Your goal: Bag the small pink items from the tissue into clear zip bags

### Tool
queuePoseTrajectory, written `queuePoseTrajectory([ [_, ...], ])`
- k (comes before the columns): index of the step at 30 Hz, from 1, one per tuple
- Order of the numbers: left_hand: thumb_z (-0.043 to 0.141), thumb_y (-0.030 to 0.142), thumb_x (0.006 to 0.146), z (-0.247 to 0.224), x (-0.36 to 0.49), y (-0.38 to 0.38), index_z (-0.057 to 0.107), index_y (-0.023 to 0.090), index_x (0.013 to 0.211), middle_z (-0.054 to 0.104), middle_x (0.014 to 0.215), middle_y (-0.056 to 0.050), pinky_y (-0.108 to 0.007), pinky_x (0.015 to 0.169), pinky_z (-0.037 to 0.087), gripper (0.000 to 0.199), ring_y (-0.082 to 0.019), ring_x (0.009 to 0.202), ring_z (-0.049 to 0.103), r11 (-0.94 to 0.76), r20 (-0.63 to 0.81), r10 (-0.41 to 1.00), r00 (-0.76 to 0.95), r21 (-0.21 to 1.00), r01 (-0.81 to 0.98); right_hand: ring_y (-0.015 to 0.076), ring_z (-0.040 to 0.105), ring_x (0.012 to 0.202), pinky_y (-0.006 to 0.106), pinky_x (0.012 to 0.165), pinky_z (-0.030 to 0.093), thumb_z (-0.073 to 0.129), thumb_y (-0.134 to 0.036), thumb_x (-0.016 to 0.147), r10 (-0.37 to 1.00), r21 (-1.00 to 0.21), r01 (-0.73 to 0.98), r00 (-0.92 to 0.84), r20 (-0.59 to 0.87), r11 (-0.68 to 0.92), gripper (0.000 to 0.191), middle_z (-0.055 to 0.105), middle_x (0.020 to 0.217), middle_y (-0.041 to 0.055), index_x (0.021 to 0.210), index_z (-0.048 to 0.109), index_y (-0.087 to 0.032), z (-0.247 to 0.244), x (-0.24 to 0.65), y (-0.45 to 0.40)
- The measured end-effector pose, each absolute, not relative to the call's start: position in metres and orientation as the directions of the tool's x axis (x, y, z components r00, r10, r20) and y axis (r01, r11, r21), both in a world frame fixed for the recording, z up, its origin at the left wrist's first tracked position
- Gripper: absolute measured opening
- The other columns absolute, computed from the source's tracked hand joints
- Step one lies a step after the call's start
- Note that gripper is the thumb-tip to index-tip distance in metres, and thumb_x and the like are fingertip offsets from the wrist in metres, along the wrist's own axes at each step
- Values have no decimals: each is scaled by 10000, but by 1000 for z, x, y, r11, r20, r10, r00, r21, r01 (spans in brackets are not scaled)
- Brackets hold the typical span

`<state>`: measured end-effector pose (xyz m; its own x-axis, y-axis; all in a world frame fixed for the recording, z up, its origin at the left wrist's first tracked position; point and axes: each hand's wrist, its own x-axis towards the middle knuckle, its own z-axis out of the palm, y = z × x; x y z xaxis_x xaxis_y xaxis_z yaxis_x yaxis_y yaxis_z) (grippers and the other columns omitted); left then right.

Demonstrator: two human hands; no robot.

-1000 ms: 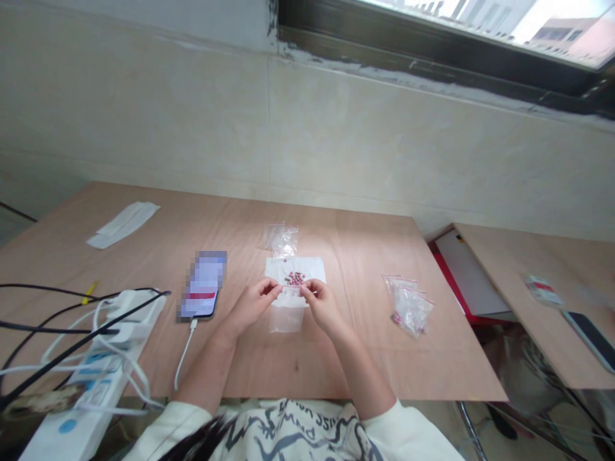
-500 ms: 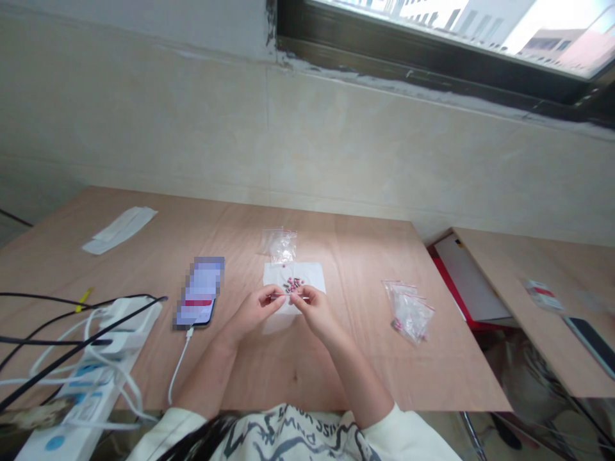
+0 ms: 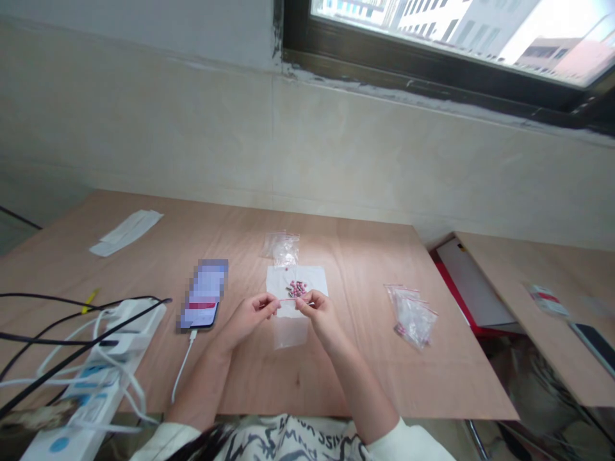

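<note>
Your L hand [image 3: 250, 316] & R hand [image 3: 321, 312] pinch opp ends of a clear red-edged zip bag [image 3: 291, 333] at lower ctr of frame, w/ small pink-and-dark pieces [image 3: 298, 288] on white paper [image 3: 318, 279] just above & a smartphone [image 3: 202, 293] lower L.

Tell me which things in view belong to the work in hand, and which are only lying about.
Likely belonging:
clear bag held between left hand and right hand
small pink and dark pieces
white paper
bags behind paper
bags at right

Likely lying about:
phone
power strip
flat white item
</note>
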<state>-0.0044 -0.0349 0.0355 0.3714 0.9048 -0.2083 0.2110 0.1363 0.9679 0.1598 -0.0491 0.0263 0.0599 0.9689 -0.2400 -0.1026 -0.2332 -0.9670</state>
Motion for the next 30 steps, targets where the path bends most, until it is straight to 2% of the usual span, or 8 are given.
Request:
queuePoseTrajectory([
  [8,470,453,744,26,-7,-19,540,146,750,496,632,22,-218,573,369,315,-102,573,441,165,-198,954,225,974,158,111,472,530,235,542,351,614,-426,626,965,-966,-13,-49,-259,-260,282,548,552,-7,554,524,-169,7,160,-42],
  [12,407,497,764,17,-19,-15,525,143,928,532,749,0,-227,571,378,407,-91,543,423,175,-199,971,130,969,174,121,458,499,249,535,354,538,-406,688,974,-977,80,130,-185,-197,266,511,518,-13,548,480,-188,4,153,8],
  [14,413,508,755,14,-25,-16,530,146,905,537,751,-3,-226,561,376,409,-93,542,424,183,-208,971,116,963,195,152,499,581,271,590,370,509,-361,719,973,-959,241,211,-95,-146,230,549,592,22,571,495,-186,9,146,44],
  [17,417,518,749,10,-32,-20,533,146,884,536,716,2,-224,553,370,412,-95,538,425,207,-233,966,109,955,210,244,519,792,345,714,369,552,-316,700,932,-823,514,359,-52,-244,179,592,778,123,745,558,-143,18,142,79],
  [22,407,500,762,2,-38,-26,530,141,903,534,758,-3,-213,535,341,405,-86,527,403,245,-275,954,116,944,221,304,418,1037,422,856,293,476,-247,741,829,-579,752,516,218,-316,399,508,1078,216,1088,478,-49,22,203,41],
  [24,408,484,770,1,-37,-28,533,140,902,531,750,0,-209,540,331,389,-85,533,396,252,-286,949,130,941,225,338,405,1053,442,859,287,500,-236,715,724,-420,731,656,213,-539,449,486,1102,249,1104,472,-13,19,248,5],
  [27,411,463,776,2,-30,-32,537,134,887,525,714,9,-207,548,323,370,-85,535,388,266,-306,938,162,936,231,372,439,1024,458,799,328,475,-295,732,492,-223,502,865,100,-836,507,453,1134,314,1112,468,40,12,309,-47],
  [30,425,449,770,5,-20,-38,536,132,875,518,715,13,-206,541,316,352,-82,531,382,263,-306,928,211,942,209,359,515,945,409,729,378,419,-322,772,501,-151,486,860,-91,-861,482,551,1026,284,1079,522,36,2,344,-83],
])
